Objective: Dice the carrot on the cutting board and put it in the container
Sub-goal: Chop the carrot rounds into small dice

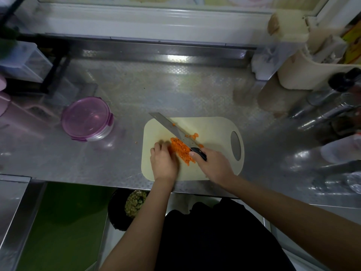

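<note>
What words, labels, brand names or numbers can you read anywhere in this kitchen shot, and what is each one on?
No text can be read in this view.
On the yellow package at the far right: coloured print, too blurred to read.
On the knife, the purple container lid and the cutting board: no markings show.

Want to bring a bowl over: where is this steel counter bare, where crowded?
Bare: the steel counter between the round purple-lidded container and the cream plastic cutting board, and the wide stretch behind the board up to the back rail. Crowded: the board itself, with black-handled knife and diced orange carrot; the right edge, with metal bottles.
</note>
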